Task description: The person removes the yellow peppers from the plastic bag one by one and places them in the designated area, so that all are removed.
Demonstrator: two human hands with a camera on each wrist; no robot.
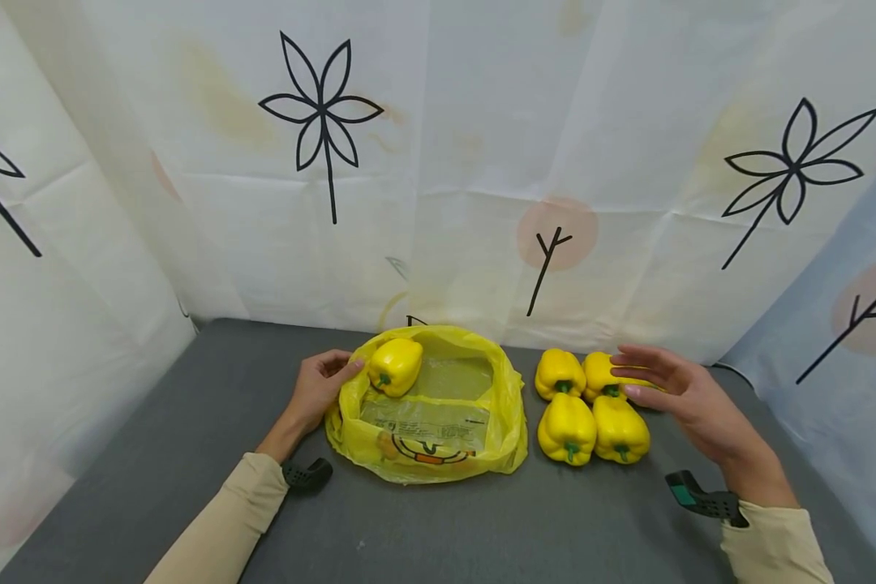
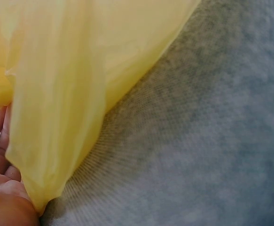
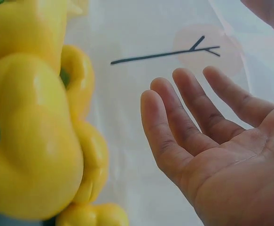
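A yellow plastic bag stands with its mouth spread wide, one yellow bell pepper inside at the left. My left hand holds the bag's left rim, thumb at the edge. In the left wrist view the yellow plastic covers part of that hand. To the right of the bag sits a group of several yellow bell peppers. My right hand hovers at their right side with nothing in it, partly hiding the back right ones. The right wrist view shows its fingers spread and slightly bent beside the peppers.
All of this is on a dark grey table. A pale cloth printed with flowers hangs behind and at both sides. Each wrist wears a dark strap, one on the left and one on the right.
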